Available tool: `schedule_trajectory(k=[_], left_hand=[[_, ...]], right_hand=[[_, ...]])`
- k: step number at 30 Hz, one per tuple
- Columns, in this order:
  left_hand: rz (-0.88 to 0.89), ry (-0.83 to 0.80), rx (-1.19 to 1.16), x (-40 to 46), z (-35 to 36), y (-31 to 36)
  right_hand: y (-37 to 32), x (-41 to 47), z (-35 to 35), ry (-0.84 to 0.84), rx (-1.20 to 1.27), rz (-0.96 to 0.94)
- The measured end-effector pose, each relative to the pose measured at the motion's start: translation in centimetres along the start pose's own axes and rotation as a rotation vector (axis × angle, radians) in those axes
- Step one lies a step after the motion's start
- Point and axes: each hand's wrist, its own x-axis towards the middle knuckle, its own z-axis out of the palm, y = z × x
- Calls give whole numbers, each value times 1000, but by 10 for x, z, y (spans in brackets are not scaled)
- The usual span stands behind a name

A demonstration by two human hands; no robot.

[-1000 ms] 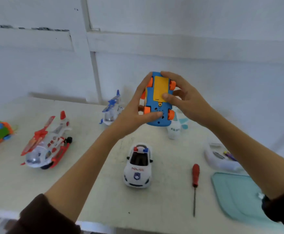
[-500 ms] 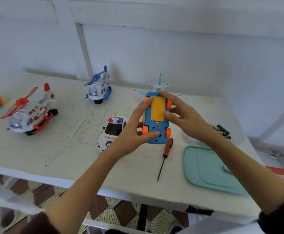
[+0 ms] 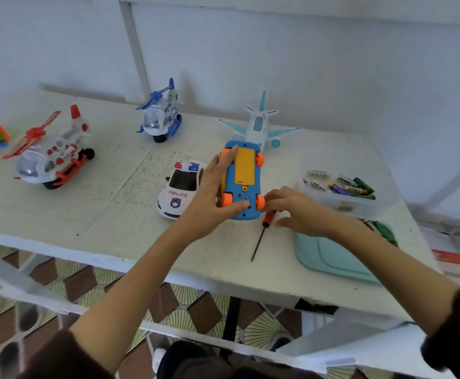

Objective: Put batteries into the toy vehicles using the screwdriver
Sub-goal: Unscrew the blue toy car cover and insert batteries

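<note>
Our right hand has left the car — fingers loosely spread over the screwdriver; left hand grips the car — unscrewing comes next.

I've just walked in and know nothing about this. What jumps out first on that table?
A blue toy car flipped wheels-up in mid-table, its yellow battery cover facing the camera, gripped by the left hand while the right hand reaches down toward the red-handled screwdriver lying just in front. Right of it sits a clear tub of batteries; a red-and-white toy helicopter stands far left.
</note>
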Motion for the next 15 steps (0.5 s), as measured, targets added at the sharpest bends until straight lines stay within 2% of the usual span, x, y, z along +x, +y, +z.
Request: schedule_trajectory(k=[10,15], left_hand=[[14,69,51,2,1,-9],[38,75,87,5,3,-7]], right_hand=[[8,-19,6,205,204,19],[-4,-42,-7,326,526,109]])
